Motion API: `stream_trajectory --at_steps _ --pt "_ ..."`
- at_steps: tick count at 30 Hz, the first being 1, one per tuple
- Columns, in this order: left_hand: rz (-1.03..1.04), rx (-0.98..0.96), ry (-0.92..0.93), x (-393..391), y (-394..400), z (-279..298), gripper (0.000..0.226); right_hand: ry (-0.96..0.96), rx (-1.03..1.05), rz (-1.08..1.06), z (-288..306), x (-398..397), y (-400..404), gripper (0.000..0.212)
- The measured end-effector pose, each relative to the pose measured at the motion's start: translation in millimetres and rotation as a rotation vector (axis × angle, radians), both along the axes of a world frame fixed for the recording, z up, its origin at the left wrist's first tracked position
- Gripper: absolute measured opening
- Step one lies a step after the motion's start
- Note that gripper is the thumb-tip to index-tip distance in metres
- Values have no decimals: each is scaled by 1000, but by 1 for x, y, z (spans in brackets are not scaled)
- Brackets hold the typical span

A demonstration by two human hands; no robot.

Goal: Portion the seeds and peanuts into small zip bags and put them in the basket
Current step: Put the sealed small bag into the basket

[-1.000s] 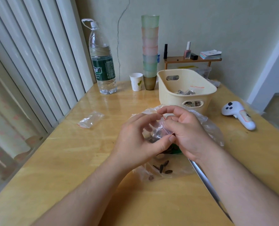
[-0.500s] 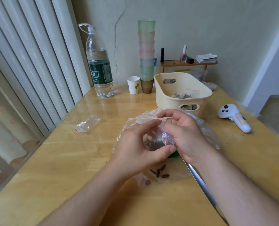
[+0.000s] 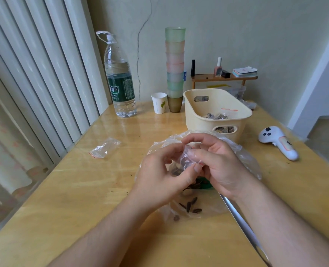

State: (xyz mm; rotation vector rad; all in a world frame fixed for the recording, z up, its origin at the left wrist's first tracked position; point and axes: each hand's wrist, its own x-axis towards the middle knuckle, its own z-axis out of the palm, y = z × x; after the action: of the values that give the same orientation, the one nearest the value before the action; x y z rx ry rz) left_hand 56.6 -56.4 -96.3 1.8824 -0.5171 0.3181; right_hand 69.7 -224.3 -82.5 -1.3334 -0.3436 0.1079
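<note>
Wooden table (image 3: 82, 189) is carrying everything: the basket (image 3: 217, 120) is sitting just behind the hands, already taking filled bags, so a drop-in looks short. Over the big bag (image 3: 250, 160) of seeds (image 3: 188, 205), the left hand (image 3: 159, 176) and right hand (image 3: 221, 166) are both pinching a zip bag (image 3: 186, 160) holding seeds, probably pressing its seal closed. An empty bag (image 3: 104, 148) is waiting to the left.

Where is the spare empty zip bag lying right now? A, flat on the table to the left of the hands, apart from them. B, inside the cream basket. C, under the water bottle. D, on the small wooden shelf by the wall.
A: the empty zip bag lies flat on the table, well left of the left hand and right hand, touching neither.
</note>
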Motion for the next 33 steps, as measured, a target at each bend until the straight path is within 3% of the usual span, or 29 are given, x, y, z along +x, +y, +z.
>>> stream_trajectory --at_steps 4,9,13,15,17,19,22,29,33 --pt "-10 3 11 0 1 0 34 -36 -45 -87 4 0 -3 11" --pt "-4 -74 73 5 5 -1 34 -70 -298 -246 24 5 -37 30" --pt "-22 -155 147 8 9 3 20 -62 -865 -56 31 -13 -66 25" --pt "-30 -170 166 8 11 4 10 -106 -1239 38 25 -26 -77 41" --pt "-26 -205 199 9 13 5 11 -210 -1474 70 13 -35 -80 54" --pt "-27 -238 238 10 15 4 18 -304 -1491 66 0 -42 -78 46" --pt "-51 -202 288 8 18 8 10 -429 -1449 27 -16 -46 -72 32" --pt "-103 -94 504 14 35 17 41 -729 -1086 -434 -12 -31 -59 18" --pt "-96 -56 538 16 37 16 29 -768 -1109 -531 -10 -24 -48 48"
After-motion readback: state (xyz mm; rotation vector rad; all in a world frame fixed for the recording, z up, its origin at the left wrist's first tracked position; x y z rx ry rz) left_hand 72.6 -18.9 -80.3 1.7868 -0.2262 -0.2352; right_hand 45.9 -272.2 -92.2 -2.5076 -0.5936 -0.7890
